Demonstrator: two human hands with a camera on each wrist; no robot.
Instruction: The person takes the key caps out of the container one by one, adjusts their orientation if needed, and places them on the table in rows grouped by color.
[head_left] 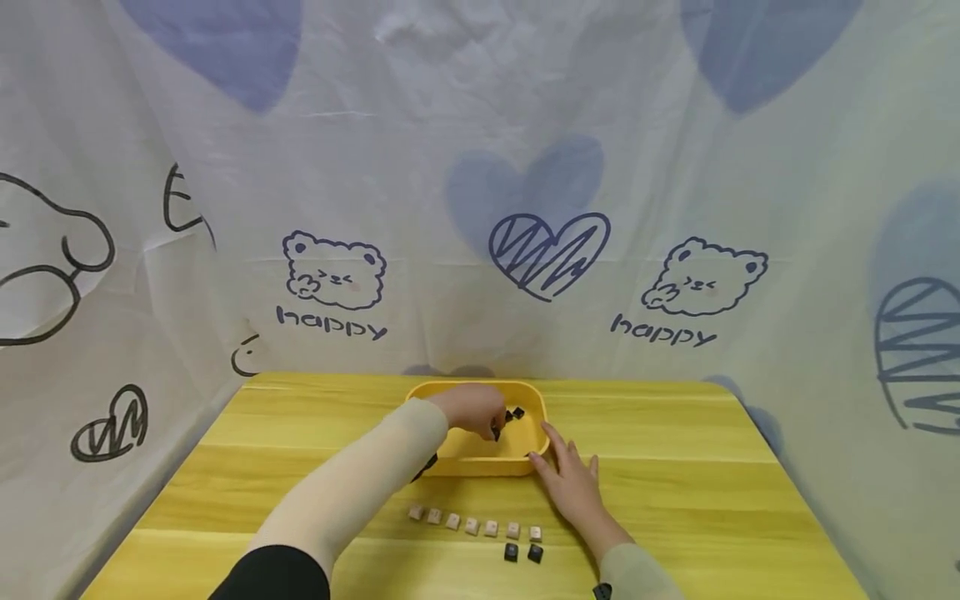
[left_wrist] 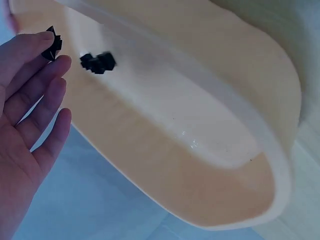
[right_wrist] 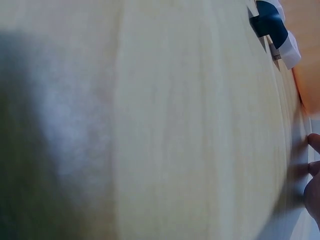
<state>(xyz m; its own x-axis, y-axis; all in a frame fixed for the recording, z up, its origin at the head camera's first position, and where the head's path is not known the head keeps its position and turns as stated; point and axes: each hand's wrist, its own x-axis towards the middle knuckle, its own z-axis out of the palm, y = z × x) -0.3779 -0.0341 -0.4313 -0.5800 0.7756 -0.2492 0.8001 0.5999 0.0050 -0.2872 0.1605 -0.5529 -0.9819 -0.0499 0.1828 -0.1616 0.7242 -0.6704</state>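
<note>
In the head view my left hand (head_left: 474, 408) reaches into a yellow plastic bin (head_left: 480, 467). Between thumb and index finger it pinches a black keycap (left_wrist: 52, 45), clearest in the left wrist view; the other fingers are loosely bent. Beside that hand, a few black keycaps (left_wrist: 98, 62) lie on the bin's floor. My right hand (head_left: 576, 492) rests at the bin's near right corner, its extended fingers touching the rim and side. Only some fingertips (right_wrist: 314, 142) of it show in the right wrist view.
In front of the bin, several white keycaps (head_left: 472, 526) form a row on the wood-grain table (head_left: 675, 500). Two black keycaps (head_left: 512, 552) sit below the row's right end. A white printed cloth (head_left: 450, 350) hangs behind the table.
</note>
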